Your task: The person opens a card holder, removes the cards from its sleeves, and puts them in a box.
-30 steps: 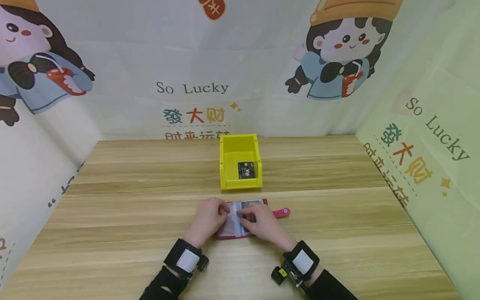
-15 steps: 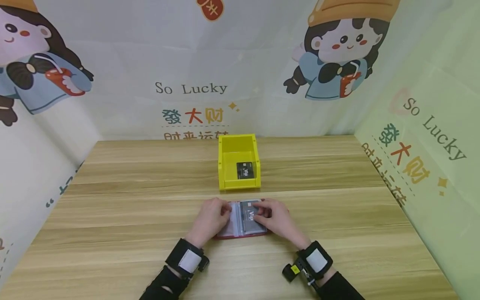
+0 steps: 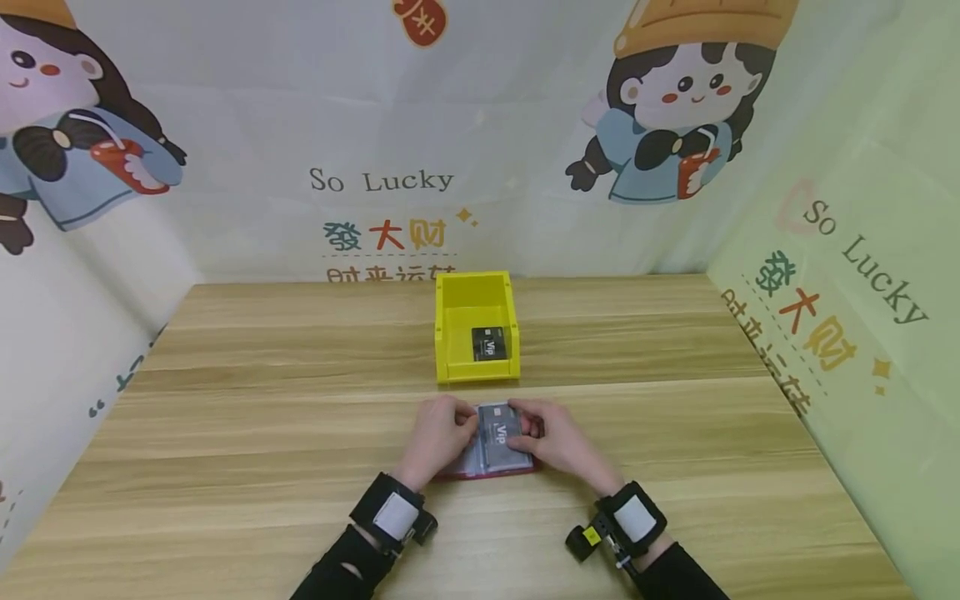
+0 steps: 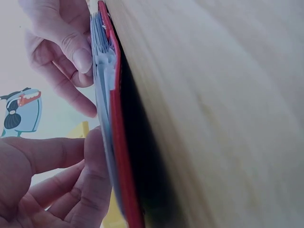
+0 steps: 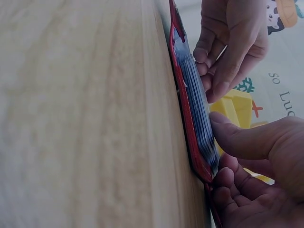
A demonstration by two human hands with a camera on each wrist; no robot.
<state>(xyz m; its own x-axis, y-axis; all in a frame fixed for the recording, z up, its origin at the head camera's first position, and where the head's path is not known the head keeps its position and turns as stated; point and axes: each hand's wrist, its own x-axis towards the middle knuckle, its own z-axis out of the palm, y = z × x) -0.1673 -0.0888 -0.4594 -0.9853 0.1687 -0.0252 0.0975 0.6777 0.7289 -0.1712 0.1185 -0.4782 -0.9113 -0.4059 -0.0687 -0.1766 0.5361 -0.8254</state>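
A red card holder [image 3: 483, 477] lies unfolded on the table, its clear sleeves seen edge-on in both wrist views. A dark "Vip" card [image 3: 499, 433] shows in the right-hand sleeve. My right hand [image 3: 555, 435] grips the holder's right side. In the right wrist view its thumb [image 5: 232, 137] lies on the sleeves, with the fingers curled at their edge. My left hand [image 3: 441, 437] is over the left-hand sleeve with curled fingers, thumb and index close together near the fold. I cannot tell whether it pinches a sleeve.
Behind the holder stands a yellow bin [image 3: 477, 373] with another black "Vip" card [image 3: 489, 343] in it. The wooden table [image 3: 300, 350] meets a printed cloth backdrop [image 3: 525, 233] at the back and sides. Each wrist wears a strapped-on camera.
My right hand has drawn back to the right side of the holder, uncovering the card in the right sleeve. My left hand has shifted right, toward the fold.
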